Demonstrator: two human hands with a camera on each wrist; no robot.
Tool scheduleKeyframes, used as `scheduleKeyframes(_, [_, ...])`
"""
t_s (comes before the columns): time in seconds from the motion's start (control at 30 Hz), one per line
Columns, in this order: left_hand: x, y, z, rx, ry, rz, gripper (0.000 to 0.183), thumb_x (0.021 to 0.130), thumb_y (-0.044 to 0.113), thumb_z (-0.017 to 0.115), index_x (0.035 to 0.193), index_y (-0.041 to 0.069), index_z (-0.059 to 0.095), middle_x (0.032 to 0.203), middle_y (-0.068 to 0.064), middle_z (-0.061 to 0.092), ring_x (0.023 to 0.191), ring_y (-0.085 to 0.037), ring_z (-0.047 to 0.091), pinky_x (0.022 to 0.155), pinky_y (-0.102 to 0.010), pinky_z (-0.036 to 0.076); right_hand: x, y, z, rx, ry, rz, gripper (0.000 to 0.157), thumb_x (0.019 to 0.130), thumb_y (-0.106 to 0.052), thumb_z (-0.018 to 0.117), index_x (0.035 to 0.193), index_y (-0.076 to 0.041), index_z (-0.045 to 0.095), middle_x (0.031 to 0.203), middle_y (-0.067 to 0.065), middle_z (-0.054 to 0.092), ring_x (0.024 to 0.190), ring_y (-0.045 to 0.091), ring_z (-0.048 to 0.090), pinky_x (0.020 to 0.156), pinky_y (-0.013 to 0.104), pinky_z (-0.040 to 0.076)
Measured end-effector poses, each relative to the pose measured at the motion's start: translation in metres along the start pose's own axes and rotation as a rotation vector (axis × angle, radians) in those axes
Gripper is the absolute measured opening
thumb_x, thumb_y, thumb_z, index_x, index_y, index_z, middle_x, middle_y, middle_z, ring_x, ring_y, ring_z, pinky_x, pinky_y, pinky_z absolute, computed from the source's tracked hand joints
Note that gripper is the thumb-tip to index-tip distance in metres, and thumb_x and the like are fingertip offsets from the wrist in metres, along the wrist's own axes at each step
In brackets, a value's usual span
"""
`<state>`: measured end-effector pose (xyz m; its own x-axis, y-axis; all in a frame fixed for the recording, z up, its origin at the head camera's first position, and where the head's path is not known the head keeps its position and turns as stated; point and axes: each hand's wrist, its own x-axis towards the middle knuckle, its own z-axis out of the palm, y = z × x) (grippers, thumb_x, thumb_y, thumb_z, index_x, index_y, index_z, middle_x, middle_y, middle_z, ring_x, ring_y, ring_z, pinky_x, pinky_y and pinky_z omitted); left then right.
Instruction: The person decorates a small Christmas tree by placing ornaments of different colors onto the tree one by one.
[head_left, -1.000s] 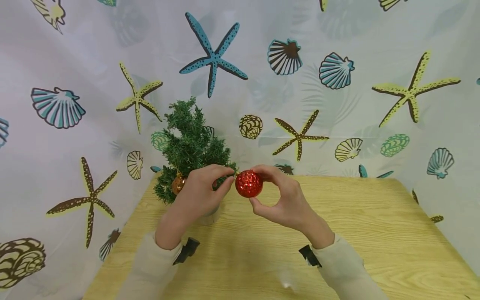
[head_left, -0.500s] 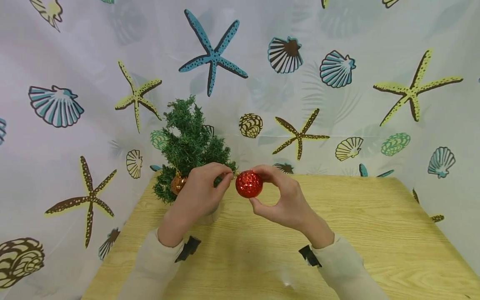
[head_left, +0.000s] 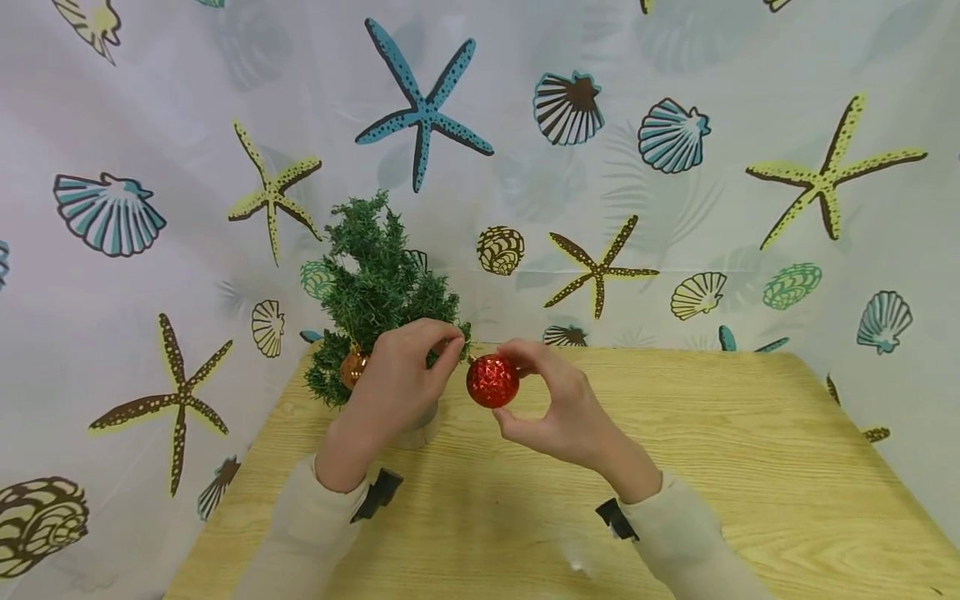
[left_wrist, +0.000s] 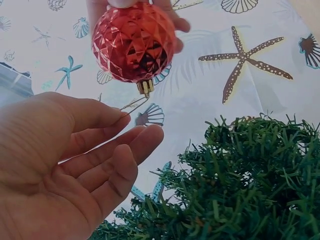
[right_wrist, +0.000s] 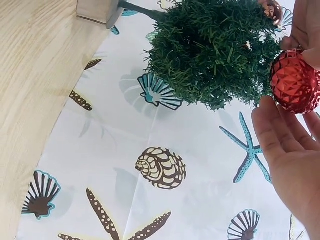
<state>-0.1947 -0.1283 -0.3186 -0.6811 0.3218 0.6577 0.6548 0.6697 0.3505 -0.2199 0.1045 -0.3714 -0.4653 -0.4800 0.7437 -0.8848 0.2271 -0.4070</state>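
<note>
A shiny red faceted Christmas ball [head_left: 492,381] is held above the table between the thumb and fingers of my right hand [head_left: 558,400]. Its gold cap [left_wrist: 145,86] carries a thin loop of cord [left_wrist: 135,104]. In the left wrist view, my left hand [left_wrist: 85,155] pinches the end of that cord between thumb and forefinger, the other fingers loosely bent. Just behind my left hand stands a small green artificial Christmas tree [head_left: 375,267]. An orange-gold ball [head_left: 354,367] hangs low on its left side, partly covered by my left hand in the head view.
The tree's block-like base [right_wrist: 95,11] rests on the pale wooden table [head_left: 675,467]. A white curtain [head_left: 525,192] printed with starfish and shells rises behind the table and along both sides.
The red ball and my right hand have moved slightly down and to the left. My left hand has risen a little, and the ball's gold cap now shows in the head view.
</note>
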Motion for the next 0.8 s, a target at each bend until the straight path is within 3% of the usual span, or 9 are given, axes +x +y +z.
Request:
scheduleKeyframes(0.33, [0.002,0.006,-0.002,0.001,0.014,0.022,0.01,0.102,0.009,0.07,0.106,0.004,0.078,0.099,-0.009,0.077,0.083,-0.017,0.073,0.069,-0.035,0.06,-0.006,0.002,0.005,-0.062,-0.041,0.021,0.072,0.076,-0.007,0.088,0.141,-0.006,0.058,0.129,0.007,0.068,0.113,0.017,0.065,0.083,0.031,0.059])
scheduleKeyframes(0.53, [0.002,0.009,-0.002,-0.015,0.027,0.065,0.011,0.101,0.005,0.07,0.107,0.003,0.078,0.098,-0.01,0.078,0.07,-0.013,0.064,0.062,-0.028,0.054,-0.009,0.003,0.007,-0.071,-0.058,0.044,0.073,0.076,-0.01,0.09,0.141,-0.007,0.057,0.128,0.005,0.067,0.112,0.017,0.065,0.082,0.032,0.058])
scheduleKeyframes(0.8, [0.003,0.011,-0.001,-0.032,0.028,0.095,0.01,0.1,0.005,0.07,0.106,0.004,0.078,0.097,-0.008,0.077,0.066,-0.011,0.059,0.06,-0.025,0.051,-0.009,0.003,0.005,-0.085,-0.049,0.04,0.072,0.078,-0.011,0.089,0.142,-0.007,0.057,0.129,0.007,0.068,0.114,0.022,0.066,0.084,0.038,0.057])
